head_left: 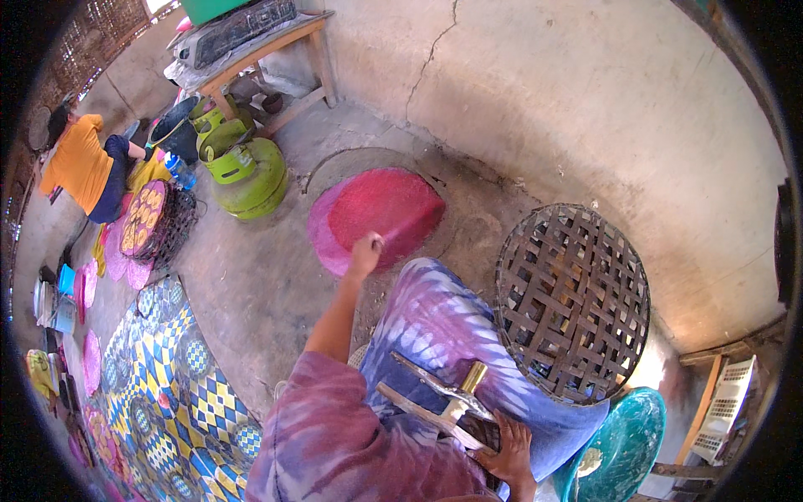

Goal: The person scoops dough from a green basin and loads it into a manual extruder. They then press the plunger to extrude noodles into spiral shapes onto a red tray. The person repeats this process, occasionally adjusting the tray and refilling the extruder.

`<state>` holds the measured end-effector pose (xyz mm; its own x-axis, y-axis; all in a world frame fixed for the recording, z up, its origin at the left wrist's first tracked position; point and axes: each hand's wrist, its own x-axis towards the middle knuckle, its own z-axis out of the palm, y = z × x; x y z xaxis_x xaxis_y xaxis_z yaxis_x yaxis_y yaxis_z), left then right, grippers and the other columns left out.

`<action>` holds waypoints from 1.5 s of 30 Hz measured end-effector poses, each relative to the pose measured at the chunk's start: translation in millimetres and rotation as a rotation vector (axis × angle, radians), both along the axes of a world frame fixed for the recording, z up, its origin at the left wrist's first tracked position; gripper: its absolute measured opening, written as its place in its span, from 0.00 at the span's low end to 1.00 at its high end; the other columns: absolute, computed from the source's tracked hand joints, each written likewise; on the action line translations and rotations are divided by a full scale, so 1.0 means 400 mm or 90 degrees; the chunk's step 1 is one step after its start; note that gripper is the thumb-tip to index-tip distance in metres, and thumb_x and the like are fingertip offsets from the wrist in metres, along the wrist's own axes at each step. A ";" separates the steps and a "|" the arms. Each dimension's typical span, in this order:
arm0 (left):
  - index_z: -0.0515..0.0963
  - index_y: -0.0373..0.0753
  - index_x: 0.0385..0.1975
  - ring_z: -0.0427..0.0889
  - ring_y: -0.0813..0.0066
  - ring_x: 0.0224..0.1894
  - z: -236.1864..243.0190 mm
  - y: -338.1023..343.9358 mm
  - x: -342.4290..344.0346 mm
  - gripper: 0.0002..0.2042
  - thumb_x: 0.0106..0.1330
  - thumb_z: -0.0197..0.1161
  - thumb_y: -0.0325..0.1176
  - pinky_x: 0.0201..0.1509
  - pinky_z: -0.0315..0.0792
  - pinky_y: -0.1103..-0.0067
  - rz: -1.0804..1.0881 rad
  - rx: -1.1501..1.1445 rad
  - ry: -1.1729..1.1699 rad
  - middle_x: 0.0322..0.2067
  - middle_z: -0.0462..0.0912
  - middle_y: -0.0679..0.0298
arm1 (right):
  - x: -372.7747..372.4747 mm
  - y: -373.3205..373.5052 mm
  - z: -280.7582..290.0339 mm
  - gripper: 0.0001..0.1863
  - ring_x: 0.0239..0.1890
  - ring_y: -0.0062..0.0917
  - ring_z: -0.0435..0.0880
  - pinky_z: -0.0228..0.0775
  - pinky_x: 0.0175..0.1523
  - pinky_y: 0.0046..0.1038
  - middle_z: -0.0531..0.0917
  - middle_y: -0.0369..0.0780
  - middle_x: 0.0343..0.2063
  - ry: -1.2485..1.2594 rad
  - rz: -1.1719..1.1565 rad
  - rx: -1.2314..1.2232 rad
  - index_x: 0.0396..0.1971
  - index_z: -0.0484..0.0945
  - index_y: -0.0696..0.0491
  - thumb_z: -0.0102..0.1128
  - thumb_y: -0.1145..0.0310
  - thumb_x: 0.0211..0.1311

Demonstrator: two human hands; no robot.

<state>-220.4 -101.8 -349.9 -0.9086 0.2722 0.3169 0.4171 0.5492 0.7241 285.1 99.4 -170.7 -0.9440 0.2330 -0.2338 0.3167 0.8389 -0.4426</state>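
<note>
My left hand [365,254] reaches forward over the near edge of a round pink and red sheet-like piece [386,209] on the floor. Its fingers are closed; a small pale spot shows at the fingertips, too small to name. Across my lap lies a wooden hand press [418,405] made of two long bars, with a brass-coloured cylinder [474,377] standing up from it. White dough-like stuff [454,410] shows between the bars. My right hand [508,452] is bent around the near end of the press, its fingertips partly hidden.
To my right are a woven round basket [577,301] and a teal basin [623,443]. Green gas cylinders [251,180] stand ahead, left of a wooden table [276,46]. At far left a person in an orange shirt [79,163] sits near a tray of yellow rounds [143,219]. Patterned matting [180,385] covers the left floor.
</note>
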 end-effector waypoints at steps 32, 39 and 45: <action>0.69 0.28 0.53 0.64 0.53 0.65 0.556 0.659 0.657 0.21 0.73 0.44 0.41 0.68 0.56 0.61 -0.839 -0.355 0.263 0.61 0.68 0.48 | 0.271 0.043 0.148 0.53 0.62 0.34 0.69 0.56 0.67 0.36 0.72 0.48 0.59 0.155 -0.184 -0.569 0.62 0.64 0.63 0.83 0.59 0.34; 0.65 0.39 0.59 0.62 0.55 0.68 0.702 0.597 0.634 0.30 0.71 0.42 0.59 0.71 0.53 0.59 -0.949 0.178 -0.545 0.66 0.62 0.49 | 0.284 0.030 0.103 0.55 0.54 0.33 0.76 0.64 0.60 0.32 0.76 0.47 0.53 0.373 -0.316 -0.921 0.60 0.62 0.68 0.73 0.51 0.31; 0.52 0.40 0.69 0.66 0.51 0.65 0.871 0.484 0.677 0.45 0.62 0.27 0.73 0.69 0.59 0.61 -1.056 0.504 -0.823 0.67 0.58 0.48 | 0.128 0.037 0.058 0.56 0.43 0.41 0.77 0.69 0.45 0.34 0.75 0.54 0.49 0.236 -0.063 -1.313 0.63 0.58 0.65 0.56 0.30 0.48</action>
<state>50.4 91.6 -1.6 0.1767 0.9302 0.3218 -0.6724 -0.1247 0.7296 336.3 114.1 -147.4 -0.9998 -0.0172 -0.0063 0.0179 -0.8484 -0.5291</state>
